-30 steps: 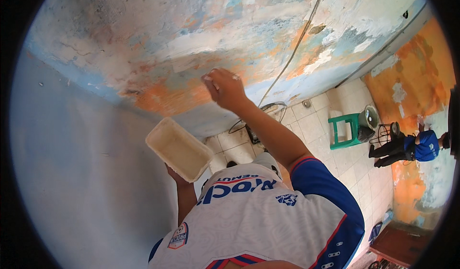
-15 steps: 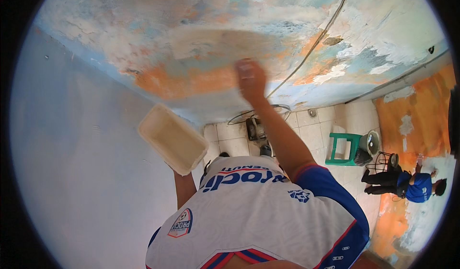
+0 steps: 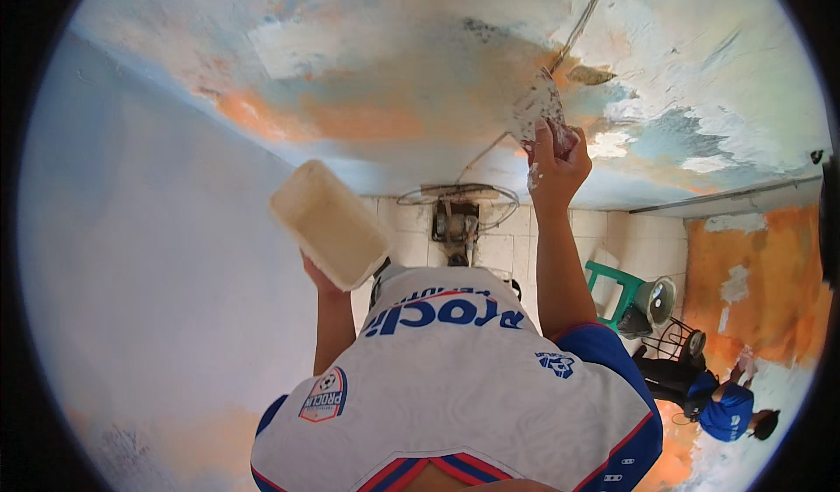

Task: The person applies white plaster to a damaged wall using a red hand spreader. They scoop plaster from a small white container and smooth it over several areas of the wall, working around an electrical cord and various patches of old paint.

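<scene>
My right hand [image 3: 560, 166] is closed round a putty knife [image 3: 541, 111] smeared with pale filler, its blade raised at the patchy wall [image 3: 367, 89]. White smears mark the fingers. On the left, my left hand [image 3: 320, 275] grips the near side of a cream rectangular tub [image 3: 331, 221], which is tilted; most of those fingers are hidden behind it. Orange, blue and white patches cover the wall ahead, and beside the blade a cable [image 3: 580, 28] runs up it past a small brown hole [image 3: 591, 75].
A pale blue wall [image 3: 175, 229] rises close on my left. On the tiled floor stand a water pump [image 3: 455, 222] with coiled cable, a green stool [image 3: 607, 292] and a bucket [image 3: 656, 299]. Farther right, a person in a blue shirt [image 3: 726, 411] is near an orange wall [image 3: 752, 282].
My right hand has moved to the right along the wall, and the putty knife now shows clearly. The tub has shifted slightly right. My view has turned a little.
</scene>
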Demonstrator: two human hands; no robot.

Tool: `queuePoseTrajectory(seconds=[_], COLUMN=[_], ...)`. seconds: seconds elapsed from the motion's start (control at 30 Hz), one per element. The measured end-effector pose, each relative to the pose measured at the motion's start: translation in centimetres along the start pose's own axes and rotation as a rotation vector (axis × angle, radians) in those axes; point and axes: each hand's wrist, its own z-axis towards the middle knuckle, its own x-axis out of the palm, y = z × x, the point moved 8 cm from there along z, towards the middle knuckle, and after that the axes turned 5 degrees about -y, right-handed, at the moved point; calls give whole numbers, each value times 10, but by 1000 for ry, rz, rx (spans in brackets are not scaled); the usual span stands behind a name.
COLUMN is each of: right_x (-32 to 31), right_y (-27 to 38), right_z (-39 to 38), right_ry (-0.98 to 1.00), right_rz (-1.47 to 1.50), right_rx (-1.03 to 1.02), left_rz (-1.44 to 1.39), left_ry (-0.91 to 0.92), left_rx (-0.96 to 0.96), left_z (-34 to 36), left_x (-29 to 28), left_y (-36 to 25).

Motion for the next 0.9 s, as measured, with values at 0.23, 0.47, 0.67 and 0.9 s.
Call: queuePoseTrajectory(seconds=[0.23,0.47,0.67,0.9], right_x=[-55,-112,-67,-8], right_y=[-11,69,127,128], right_z=[-9,-6,-57,-96], right_ry=[109,132,460,876], right_rz=[377,586,299,-7], right_rx=[299,0,-407,-298], left_rz=[-18,9,24,51], left_ry=[161,267,289,219], left_rx=[-73,-90,-104,-84], left_z=[15,30,33,10], left_x=[79,129,143,110], left_y=[57,73,88,75])
